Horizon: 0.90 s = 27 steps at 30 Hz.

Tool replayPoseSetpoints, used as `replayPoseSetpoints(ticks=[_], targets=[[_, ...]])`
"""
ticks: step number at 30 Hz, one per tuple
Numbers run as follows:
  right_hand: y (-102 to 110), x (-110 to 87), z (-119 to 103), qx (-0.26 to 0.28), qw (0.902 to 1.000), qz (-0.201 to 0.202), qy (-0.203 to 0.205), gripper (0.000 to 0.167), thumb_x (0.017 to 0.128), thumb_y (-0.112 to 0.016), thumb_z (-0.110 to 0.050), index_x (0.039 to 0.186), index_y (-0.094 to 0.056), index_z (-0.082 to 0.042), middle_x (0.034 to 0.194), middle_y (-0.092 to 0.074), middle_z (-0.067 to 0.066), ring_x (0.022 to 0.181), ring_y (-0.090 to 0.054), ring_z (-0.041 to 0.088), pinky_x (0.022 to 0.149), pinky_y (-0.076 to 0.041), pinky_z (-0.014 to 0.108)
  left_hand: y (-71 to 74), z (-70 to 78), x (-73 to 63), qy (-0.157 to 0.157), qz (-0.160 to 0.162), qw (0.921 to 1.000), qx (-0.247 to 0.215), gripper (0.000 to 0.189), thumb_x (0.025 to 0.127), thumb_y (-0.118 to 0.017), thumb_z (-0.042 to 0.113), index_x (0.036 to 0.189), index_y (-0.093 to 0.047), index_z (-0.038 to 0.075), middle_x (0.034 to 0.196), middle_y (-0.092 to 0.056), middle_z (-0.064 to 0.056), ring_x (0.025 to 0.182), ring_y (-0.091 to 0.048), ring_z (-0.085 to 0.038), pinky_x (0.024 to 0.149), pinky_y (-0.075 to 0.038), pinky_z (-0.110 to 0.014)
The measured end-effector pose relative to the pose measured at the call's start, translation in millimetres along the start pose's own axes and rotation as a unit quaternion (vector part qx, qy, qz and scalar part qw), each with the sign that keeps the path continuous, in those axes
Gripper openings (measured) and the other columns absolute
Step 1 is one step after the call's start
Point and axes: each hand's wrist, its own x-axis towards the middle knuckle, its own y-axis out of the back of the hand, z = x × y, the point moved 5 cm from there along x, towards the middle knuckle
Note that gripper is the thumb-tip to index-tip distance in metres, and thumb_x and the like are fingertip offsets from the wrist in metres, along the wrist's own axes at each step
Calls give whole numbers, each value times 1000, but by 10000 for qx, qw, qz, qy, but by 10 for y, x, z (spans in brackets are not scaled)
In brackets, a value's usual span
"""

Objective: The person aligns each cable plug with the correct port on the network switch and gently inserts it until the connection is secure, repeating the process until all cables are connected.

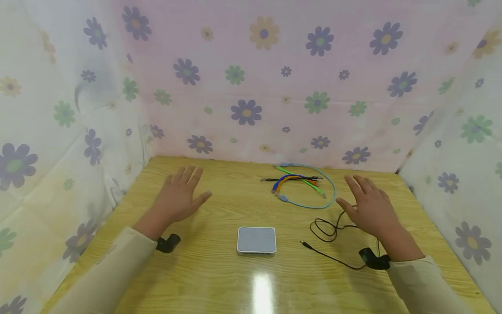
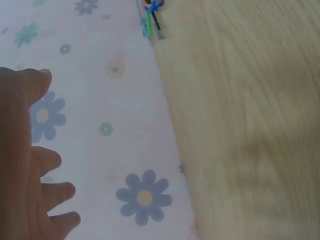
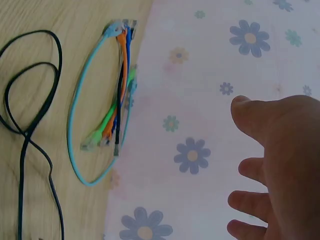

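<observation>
My left hand (image 1: pixel 178 196) hovers over the left of the table, fingers extended and thumb spread, holding nothing. On the other side my right hand (image 1: pixel 370 211) is held in the same way above a thin black power cable (image 1: pixel 333 231), whose plug end points toward the middle. Between the hands, nearer me, lies a small white box with a grey top (image 1: pixel 256 240), ports along its front edge. Farther back sits a pile of short network cables (image 1: pixel 300 179) in light blue, green, orange, dark blue and black; the right wrist view shows this cable pile (image 3: pixel 122 85) too.
The wooden table (image 1: pixel 211 279) ends at a flowered cloth (image 1: pixel 243 87) behind and at both sides. Each wrist wears a black camera mount, one at the left wrist (image 1: pixel 168 243) and one at the right wrist (image 1: pixel 374 258).
</observation>
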Motion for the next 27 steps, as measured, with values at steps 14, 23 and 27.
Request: replayPoseSetpoints(ticks=[14, 23, 27], targets=[[-187, -9, -204, 74, 9998, -23, 203, 70, 98, -52, -46, 152, -30, -8, 152, -31, 25, 138, -28, 48, 103, -27, 68, -161, 246, -15, -441, 123, 9989, -22, 78, 98, -41, 56, 156, -20, 9, 158, -26, -19, 146, -19, -42, 112, -20, -64], [-321, -39, -311, 67, 9995, -72, 308, 69, 96, -55, -45, 152, -32, -11, 153, -32, 22, 139, -29, 46, 106, -28, 65, -179, 402, -51, -563, 90, 9983, -116, 77, 97, -42, 57, 156, -20, 12, 158, -27, -16, 146, -21, -39, 112, -20, -63], [-363, -33, -352, 92, 9993, -61, 359, 69, 96, -56, -45, 151, -34, -11, 153, -33, 21, 139, -31, 45, 106, -30, 64, -224, 468, -82, -692, 99, 9974, -158, 78, 97, -42, 58, 156, -20, 13, 158, -28, -16, 146, -22, -39, 112, -21, -63]])
